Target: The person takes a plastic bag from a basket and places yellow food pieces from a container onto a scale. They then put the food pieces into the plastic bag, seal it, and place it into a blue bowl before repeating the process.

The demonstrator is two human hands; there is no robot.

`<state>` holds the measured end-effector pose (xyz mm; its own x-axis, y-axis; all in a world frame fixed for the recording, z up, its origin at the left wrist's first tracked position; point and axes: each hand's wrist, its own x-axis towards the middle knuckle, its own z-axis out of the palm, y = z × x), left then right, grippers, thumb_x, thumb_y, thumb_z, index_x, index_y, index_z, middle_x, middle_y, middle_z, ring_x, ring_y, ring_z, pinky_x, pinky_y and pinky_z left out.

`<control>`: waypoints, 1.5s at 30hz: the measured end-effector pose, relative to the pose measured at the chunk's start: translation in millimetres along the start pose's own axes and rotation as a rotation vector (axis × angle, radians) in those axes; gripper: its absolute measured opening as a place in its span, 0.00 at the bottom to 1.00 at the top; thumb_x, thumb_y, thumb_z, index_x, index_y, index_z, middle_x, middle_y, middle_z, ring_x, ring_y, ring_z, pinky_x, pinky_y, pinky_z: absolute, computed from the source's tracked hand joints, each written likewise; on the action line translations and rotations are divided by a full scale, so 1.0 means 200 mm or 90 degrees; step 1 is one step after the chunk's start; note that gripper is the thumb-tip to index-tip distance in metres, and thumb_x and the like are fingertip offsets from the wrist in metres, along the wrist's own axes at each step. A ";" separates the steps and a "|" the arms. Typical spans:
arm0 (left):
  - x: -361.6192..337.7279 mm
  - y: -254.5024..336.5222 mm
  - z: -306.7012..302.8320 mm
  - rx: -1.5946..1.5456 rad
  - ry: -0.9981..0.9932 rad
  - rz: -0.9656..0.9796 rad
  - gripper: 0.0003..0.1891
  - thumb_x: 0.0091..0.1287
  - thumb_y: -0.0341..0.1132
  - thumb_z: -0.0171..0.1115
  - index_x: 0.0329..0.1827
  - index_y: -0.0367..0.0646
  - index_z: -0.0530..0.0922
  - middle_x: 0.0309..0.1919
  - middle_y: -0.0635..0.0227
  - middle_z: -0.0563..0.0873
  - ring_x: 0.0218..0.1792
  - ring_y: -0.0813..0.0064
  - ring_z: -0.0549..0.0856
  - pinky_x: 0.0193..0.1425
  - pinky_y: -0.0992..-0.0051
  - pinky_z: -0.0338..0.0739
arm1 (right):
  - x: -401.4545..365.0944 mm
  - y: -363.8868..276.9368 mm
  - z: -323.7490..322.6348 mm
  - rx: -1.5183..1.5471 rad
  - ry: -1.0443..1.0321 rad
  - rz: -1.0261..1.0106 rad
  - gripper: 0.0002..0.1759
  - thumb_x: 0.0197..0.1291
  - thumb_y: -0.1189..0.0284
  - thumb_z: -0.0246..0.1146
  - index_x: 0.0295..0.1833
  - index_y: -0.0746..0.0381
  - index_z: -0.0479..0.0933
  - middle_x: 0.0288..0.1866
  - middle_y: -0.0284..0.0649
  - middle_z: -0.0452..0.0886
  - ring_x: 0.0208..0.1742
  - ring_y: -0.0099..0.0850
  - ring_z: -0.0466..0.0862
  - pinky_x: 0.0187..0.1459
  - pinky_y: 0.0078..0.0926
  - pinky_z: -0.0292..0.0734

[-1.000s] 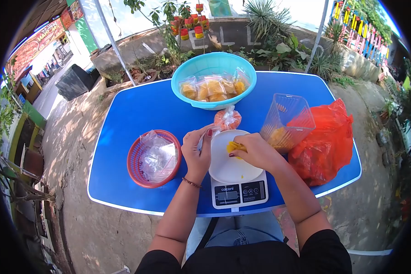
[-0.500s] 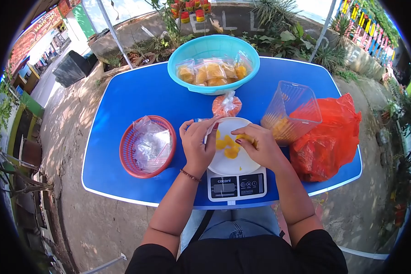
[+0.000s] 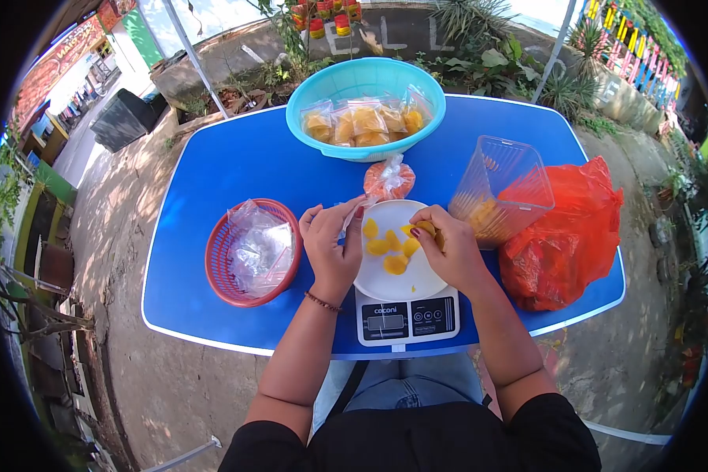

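Note:
My left hand (image 3: 332, 242) is closed on a small clear plastic bag (image 3: 352, 214), pinched at the left rim of a white plate (image 3: 429, 287). The plate sits on a white kitchen scale (image 3: 407, 321) with a dark display. Several yellow chips (image 3: 395, 264) lie on the plate. Over its right side, my right hand (image 3: 455, 245) has its fingers closed around a few yellow chips (image 3: 425, 226). Just behind the plate rests a knotted clear bag of orange bits (image 3: 389, 179).
A red basket (image 3: 214, 267) of empty clear bags stands at left. Filled bags sit in a turquoise basin (image 3: 299, 94) at the back. To the right are a tilted clear container (image 3: 519, 177) with chips and a red plastic bag (image 3: 562, 252), on the blue table (image 3: 212, 173).
My right hand has drawn slightly right with chips gathered in its fingers, uncovering more chips on the plate. My left hand has shifted a little left with the small bag.

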<state>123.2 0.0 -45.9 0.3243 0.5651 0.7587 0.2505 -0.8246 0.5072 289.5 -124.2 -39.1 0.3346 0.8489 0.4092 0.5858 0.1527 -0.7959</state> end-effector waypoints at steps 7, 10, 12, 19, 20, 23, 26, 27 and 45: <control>0.00 0.00 -0.01 -0.008 -0.004 0.007 0.08 0.70 0.28 0.66 0.49 0.45 0.88 0.43 0.69 0.92 0.41 0.72 0.88 0.65 0.64 0.69 | 0.01 -0.06 -0.01 -0.058 -0.019 -0.061 0.16 0.62 0.87 0.62 0.54 0.66 0.82 0.47 0.44 0.87 0.39 0.34 0.87 0.38 0.26 0.81; 0.00 0.00 -0.01 -0.002 0.000 -0.005 0.09 0.69 0.27 0.66 0.49 0.46 0.88 0.43 0.70 0.92 0.41 0.73 0.88 0.65 0.64 0.69 | 0.01 -0.04 -0.01 -0.054 -0.026 -0.061 0.19 0.60 0.90 0.61 0.55 0.66 0.82 0.49 0.44 0.87 0.44 0.33 0.88 0.41 0.25 0.83; 0.00 -0.01 0.00 -0.013 0.010 -0.001 0.10 0.68 0.27 0.67 0.50 0.49 0.88 0.41 0.72 0.91 0.42 0.74 0.87 0.65 0.63 0.68 | 0.00 -0.04 0.00 -0.043 -0.027 -0.070 0.19 0.60 0.90 0.60 0.55 0.66 0.82 0.50 0.44 0.87 0.46 0.33 0.88 0.44 0.25 0.84; 0.00 0.00 0.00 -0.034 0.014 -0.008 0.11 0.67 0.28 0.67 0.50 0.50 0.88 0.42 0.73 0.91 0.44 0.75 0.87 0.64 0.63 0.67 | 0.01 -0.02 0.00 0.024 -0.001 -0.112 0.17 0.65 0.89 0.56 0.55 0.68 0.83 0.52 0.45 0.88 0.47 0.31 0.89 0.50 0.25 0.84; 0.00 0.00 -0.01 -0.035 0.015 -0.002 0.11 0.67 0.28 0.67 0.51 0.50 0.88 0.42 0.73 0.91 0.44 0.75 0.87 0.65 0.63 0.67 | 0.01 -0.02 0.00 0.044 0.002 -0.105 0.17 0.66 0.89 0.56 0.55 0.68 0.83 0.51 0.45 0.88 0.46 0.30 0.89 0.50 0.24 0.84; 0.00 0.00 -0.01 -0.042 0.016 0.015 0.12 0.67 0.28 0.66 0.52 0.49 0.87 0.42 0.73 0.91 0.44 0.74 0.87 0.65 0.63 0.67 | 0.02 -0.02 -0.01 0.035 0.029 -0.121 0.16 0.65 0.88 0.58 0.55 0.68 0.83 0.49 0.46 0.89 0.44 0.33 0.90 0.48 0.26 0.84; 0.00 0.00 -0.02 -0.042 0.017 0.022 0.14 0.66 0.26 0.66 0.53 0.49 0.87 0.42 0.72 0.91 0.43 0.74 0.87 0.65 0.62 0.67 | 0.02 -0.03 -0.04 -0.017 0.032 -0.133 0.15 0.66 0.88 0.58 0.54 0.68 0.83 0.48 0.45 0.89 0.44 0.32 0.90 0.47 0.26 0.84; -0.01 0.00 -0.02 -0.036 0.019 0.019 0.15 0.65 0.25 0.66 0.54 0.48 0.87 0.41 0.72 0.91 0.43 0.73 0.87 0.65 0.62 0.67 | 0.01 -0.04 -0.04 -0.013 0.042 -0.132 0.15 0.66 0.87 0.58 0.54 0.68 0.83 0.47 0.45 0.89 0.44 0.33 0.90 0.47 0.26 0.84; -0.01 -0.01 -0.02 -0.015 0.028 0.012 0.20 0.57 0.21 0.69 0.52 0.49 0.88 0.39 0.72 0.90 0.42 0.74 0.88 0.70 0.58 0.66 | 0.01 -0.01 -0.04 -0.136 -0.029 -0.115 0.16 0.66 0.79 0.61 0.57 0.61 0.83 0.52 0.41 0.88 0.56 0.38 0.86 0.60 0.34 0.78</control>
<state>119.0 1.4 -46.8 0.2874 0.5487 0.7851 0.2234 -0.8355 0.5021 294.5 -127.1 -34.7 0.1799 0.8399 0.5121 0.7768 0.1981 -0.5978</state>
